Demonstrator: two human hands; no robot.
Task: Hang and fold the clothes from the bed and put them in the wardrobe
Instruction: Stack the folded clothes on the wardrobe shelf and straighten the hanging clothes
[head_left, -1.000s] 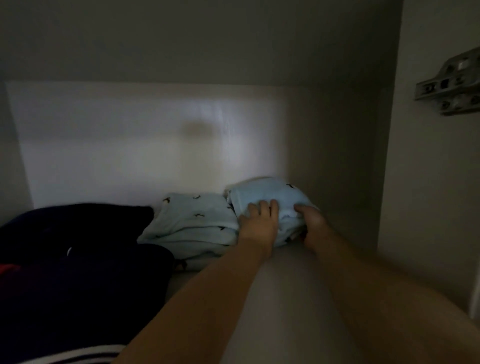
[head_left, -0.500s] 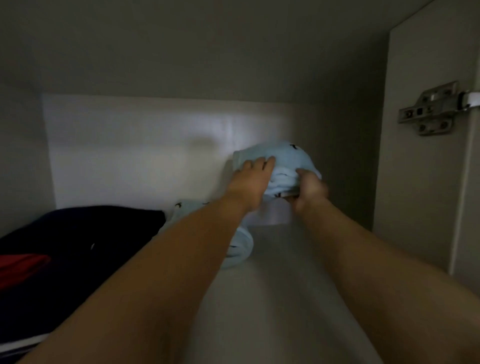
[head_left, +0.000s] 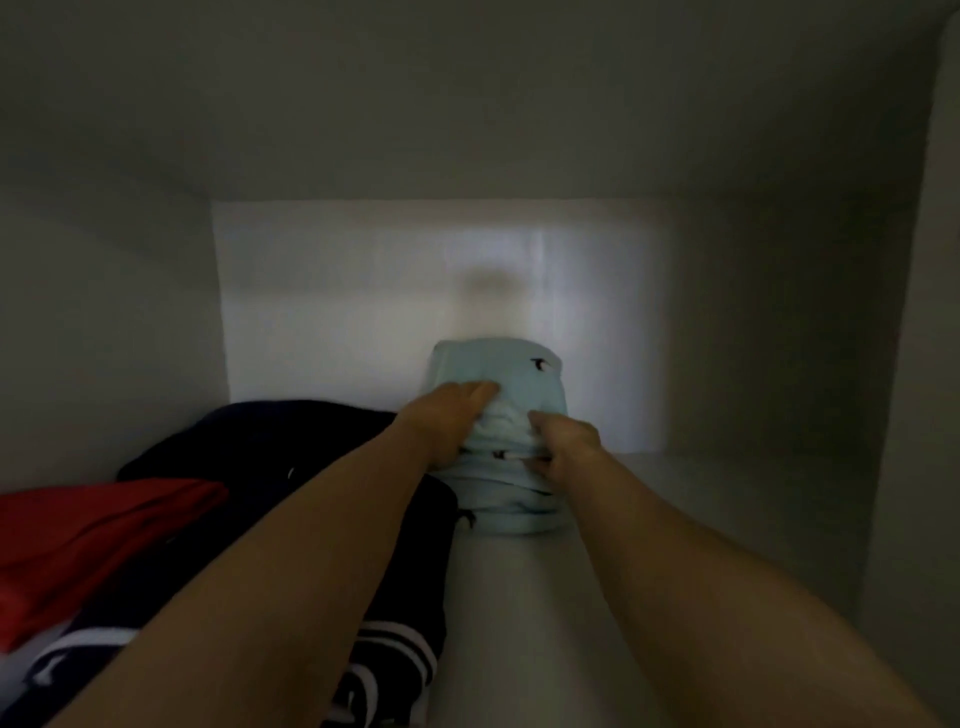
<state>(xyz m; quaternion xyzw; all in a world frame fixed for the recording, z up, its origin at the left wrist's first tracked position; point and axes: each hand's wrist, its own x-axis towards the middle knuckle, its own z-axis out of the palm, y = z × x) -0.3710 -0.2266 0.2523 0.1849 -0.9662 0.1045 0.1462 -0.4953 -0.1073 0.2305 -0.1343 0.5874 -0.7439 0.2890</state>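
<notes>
Just right of the navy clothes (head_left: 291, 457) on the wardrobe shelf (head_left: 701, 519) sat a folded pale-blue garment (head_left: 498, 369), likely soft and light. The left hand (head_left: 457, 421) pressed flat on top; the right hand (head_left: 563, 441) kept its grip pinched on the front fold.

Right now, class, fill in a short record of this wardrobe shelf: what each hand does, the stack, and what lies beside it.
Left hand: rests flat on the upper light blue folded garment with small dark prints
Right hand: grips that garment's front edge
Beneath: second light blue folded garment, on the white wardrobe shelf
Left of stack: dark navy clothes, red folded cloth
</notes>
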